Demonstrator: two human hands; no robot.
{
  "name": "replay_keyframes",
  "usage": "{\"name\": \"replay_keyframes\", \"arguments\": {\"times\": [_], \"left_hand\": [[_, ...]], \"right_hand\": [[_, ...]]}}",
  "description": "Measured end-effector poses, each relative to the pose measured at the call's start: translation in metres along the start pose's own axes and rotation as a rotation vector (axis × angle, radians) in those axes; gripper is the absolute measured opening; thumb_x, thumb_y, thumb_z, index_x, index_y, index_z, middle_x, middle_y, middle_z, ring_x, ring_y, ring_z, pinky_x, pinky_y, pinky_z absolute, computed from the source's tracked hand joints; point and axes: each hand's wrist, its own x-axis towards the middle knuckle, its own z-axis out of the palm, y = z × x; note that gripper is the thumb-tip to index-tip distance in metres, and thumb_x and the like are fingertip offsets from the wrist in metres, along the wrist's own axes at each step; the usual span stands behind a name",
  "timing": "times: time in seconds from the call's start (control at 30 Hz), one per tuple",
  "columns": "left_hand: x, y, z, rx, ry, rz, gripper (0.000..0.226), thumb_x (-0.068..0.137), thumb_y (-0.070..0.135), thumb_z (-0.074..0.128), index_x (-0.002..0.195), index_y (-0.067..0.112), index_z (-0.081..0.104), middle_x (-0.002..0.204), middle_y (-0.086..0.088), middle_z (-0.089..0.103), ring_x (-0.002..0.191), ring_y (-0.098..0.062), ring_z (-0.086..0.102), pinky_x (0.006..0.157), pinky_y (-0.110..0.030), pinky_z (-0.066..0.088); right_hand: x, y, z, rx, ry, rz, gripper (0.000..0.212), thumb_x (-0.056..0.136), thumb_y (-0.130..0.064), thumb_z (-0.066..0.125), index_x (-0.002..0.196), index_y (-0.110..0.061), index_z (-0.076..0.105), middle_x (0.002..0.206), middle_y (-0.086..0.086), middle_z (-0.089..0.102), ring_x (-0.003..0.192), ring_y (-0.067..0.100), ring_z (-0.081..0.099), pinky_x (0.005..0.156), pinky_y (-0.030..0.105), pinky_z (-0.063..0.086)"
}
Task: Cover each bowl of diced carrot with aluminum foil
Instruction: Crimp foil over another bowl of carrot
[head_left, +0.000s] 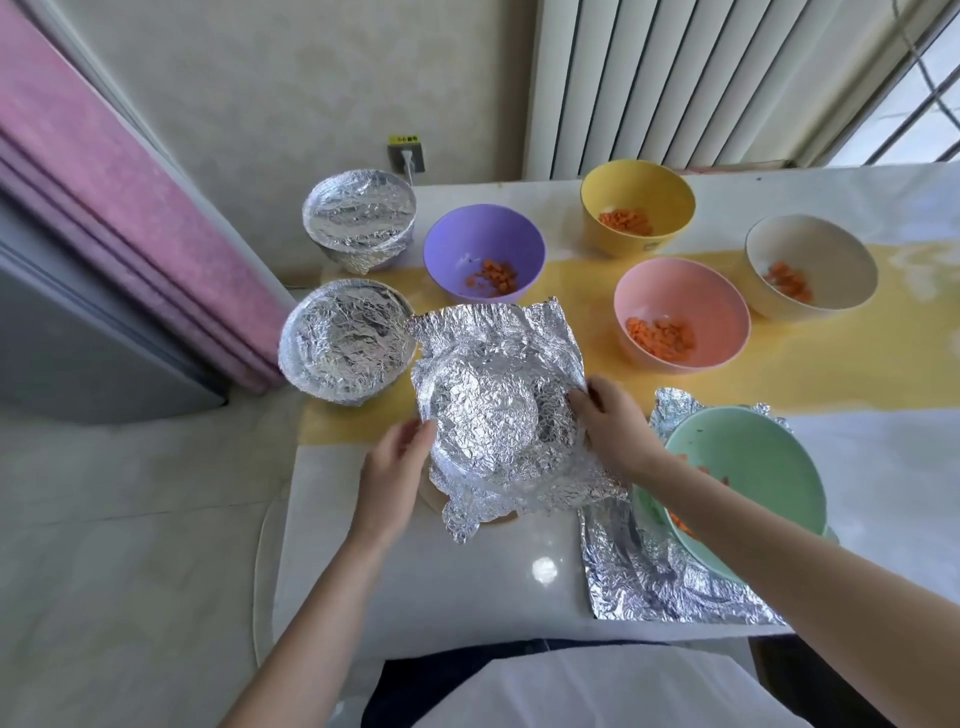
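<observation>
Nearest on the worktop (441, 597), a green bowl (748, 467) sits on spare foil (639, 582). Just beyond, a foil sheet (498, 405) drapes over a bowl (506, 518); the left hand (400, 457) pinches its left edge, the right hand (608, 426) its right. Foil is light, thin and tears easily, so hold the loose edges. Farther back stand two covered bowls (345, 345) and four open bowls (483, 249). The socket label (407, 139) is unreadable.
</observation>
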Motion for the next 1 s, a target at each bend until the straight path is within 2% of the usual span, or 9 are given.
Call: {"name": "replay_keyframes", "arguments": {"times": [0.07,0.17,0.23,0.5,0.67,0.77,0.83,0.93,1.0], "left_hand": [[-0.001,-0.003,0.004,-0.069,-0.003,-0.032,0.024,0.091,0.03,0.058,0.079,0.01,0.053,0.072,-0.005,0.036,0.071,-0.014,0.034,0.064,-0.028,0.028],[-0.003,-0.006,0.007,-0.232,0.077,-0.11,0.019,0.087,0.023,0.064,0.078,0.007,0.059,0.07,-0.006,0.044,0.068,-0.016,0.039,0.06,-0.027,0.032],[-0.005,-0.007,0.007,-0.284,0.119,-0.123,0.01,0.086,0.018,0.066,0.079,0.011,0.061,0.065,0.001,0.052,0.065,-0.012,0.044,0.059,-0.025,0.036],[-0.004,-0.018,0.003,0.08,0.313,0.062,0.016,0.083,0.018,0.069,0.074,0.015,0.056,0.065,-0.006,0.057,0.06,-0.024,0.055,0.061,-0.045,0.052],[-0.004,-0.014,0.003,0.053,0.243,-0.017,0.015,0.088,0.026,0.063,0.089,0.011,0.059,0.072,-0.004,0.058,0.059,-0.016,0.056,0.044,-0.022,0.047],[-0.007,-0.019,0.001,0.165,0.205,0.019,0.013,0.088,0.019,0.063,0.077,0.013,0.061,0.061,-0.002,0.055,0.045,-0.006,0.052,0.043,-0.022,0.047],[-0.008,-0.023,0.0,0.227,0.236,0.05,0.014,0.086,0.015,0.066,0.073,0.011,0.062,0.058,-0.002,0.057,0.045,-0.007,0.052,0.047,-0.027,0.05],[-0.009,-0.024,-0.001,0.333,0.305,0.103,0.018,0.083,0.015,0.068,0.07,0.005,0.06,0.058,0.0,0.058,0.052,-0.015,0.055,0.048,-0.011,0.039],[-0.008,-0.025,0.0,0.365,0.315,0.127,0.019,0.083,0.015,0.068,0.07,0.005,0.059,0.058,0.001,0.058,0.054,-0.016,0.055,0.049,-0.009,0.036]], "right_hand": [[-0.002,0.001,0.001,0.026,-0.013,0.005,0.028,0.099,-0.023,0.042,0.072,-0.015,0.039,0.062,0.001,0.043,0.052,0.014,0.038,0.048,0.025,0.036],[-0.003,0.006,0.003,0.034,-0.011,0.021,0.027,0.099,-0.024,0.044,0.074,-0.015,0.041,0.062,0.0,0.044,0.048,0.01,0.037,0.043,0.017,0.034],[-0.004,0.01,0.004,0.034,0.008,0.035,0.024,0.097,-0.026,0.047,0.077,-0.014,0.044,0.064,0.001,0.047,0.05,0.011,0.039,0.047,0.021,0.035],[-0.009,0.018,0.013,0.044,0.124,0.065,0.025,0.089,-0.035,0.06,0.091,-0.011,0.051,0.072,-0.001,0.054,0.06,0.011,0.047,0.056,0.024,0.037],[-0.013,0.019,0.021,0.06,0.119,0.072,0.025,0.089,-0.034,0.06,0.093,-0.012,0.049,0.074,-0.004,0.05,0.062,0.008,0.043,0.052,0.015,0.035],[-0.015,0.019,0.023,0.025,0.108,0.066,0.024,0.092,-0.035,0.056,0.098,-0.014,0.048,0.076,-0.006,0.049,0.062,0.005,0.044,0.049,0.011,0.038],[-0.016,0.021,0.024,-0.006,0.103,0.059,0.022,0.092,-0.035,0.055,0.096,-0.015,0.048,0.075,-0.006,0.05,0.064,0.008,0.047,0.051,0.013,0.035],[-0.016,0.025,0.025,-0.015,0.101,0.048,0.023,0.092,-0.035,0.056,0.087,-0.013,0.052,0.071,0.0,0.055,0.062,0.014,0.047,0.059,0.028,0.039],[-0.015,0.025,0.026,-0.008,0.104,0.054,0.024,0.092,-0.036,0.055,0.086,-0.013,0.052,0.069,0.001,0.056,0.059,0.015,0.048,0.058,0.03,0.039]]}}
